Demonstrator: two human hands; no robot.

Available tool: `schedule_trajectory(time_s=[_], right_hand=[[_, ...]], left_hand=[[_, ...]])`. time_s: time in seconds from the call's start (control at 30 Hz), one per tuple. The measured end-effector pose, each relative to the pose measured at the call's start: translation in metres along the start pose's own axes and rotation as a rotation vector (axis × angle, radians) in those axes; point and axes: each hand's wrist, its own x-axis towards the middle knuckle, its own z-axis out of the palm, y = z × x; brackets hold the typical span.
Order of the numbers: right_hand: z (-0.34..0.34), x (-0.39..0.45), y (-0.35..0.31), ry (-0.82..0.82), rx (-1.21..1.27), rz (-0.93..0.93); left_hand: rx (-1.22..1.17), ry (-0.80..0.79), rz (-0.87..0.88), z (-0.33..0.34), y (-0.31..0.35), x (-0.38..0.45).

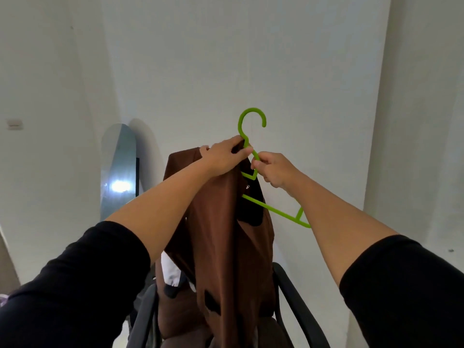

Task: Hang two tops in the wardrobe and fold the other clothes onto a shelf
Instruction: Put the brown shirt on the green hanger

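Hanger [251, 136] hook up, bar tilted down-right

One wide-angle view from the person's head faces forward toward a white wall [288, 59] ahead. Both forearms reach out from the near bottom corners, the raised hands close at centre. Straight edges bow near the frame's sides.

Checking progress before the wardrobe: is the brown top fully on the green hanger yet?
Only partly. The green hanger's right arm sticks out bare of the brown top.
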Motion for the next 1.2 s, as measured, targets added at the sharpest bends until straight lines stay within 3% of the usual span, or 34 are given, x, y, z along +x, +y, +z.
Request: schedule_trajectory(time_s=[0.13, 0.3, 0.5, 0.63, 0.8, 0.97, 1.07, 1.2], right_hand=[[0.006, 0.003, 0.001, 0.058, -0.018, -0.008], [0.019, 0.0, 0.015, 0.291, -0.498, 0.128], [0.045, -0.012, 0.034, 0.378, -0.488, 0.384], [0.049, -0.019, 0.038, 0.321, -0.232, 0.468], [0.031, -0.008, 0.048, 0.504, 0.372, 0.673], [0.022, -0.013, 0.049, 0.142, 0.712, 0.74], [0.013, -0.02, 0.048, 0.033, 0.801, 0.734], [0.007, -0.018, 0.048, 0.105, 0.761, 0.72]], left_hand=[[0.15, 0.077, 0.017, 0.001, 0.004, 0.003], [0.082, 0.225, -0.085, 0.004, 0.002, 0.007], [0.082, 0.357, -0.133, -0.003, 0.004, 0.01], [0.05, 0.393, -0.138, -0.014, 0.0, 0.008], [0.015, 0.352, -0.216, -0.03, -0.021, 0.002], [-0.046, 0.31, -0.261, -0.037, -0.035, -0.002], [-0.092, 0.3, -0.274, -0.042, -0.047, -0.003], [-0.082, 0.301, -0.26, -0.041, -0.056, -0.006]])
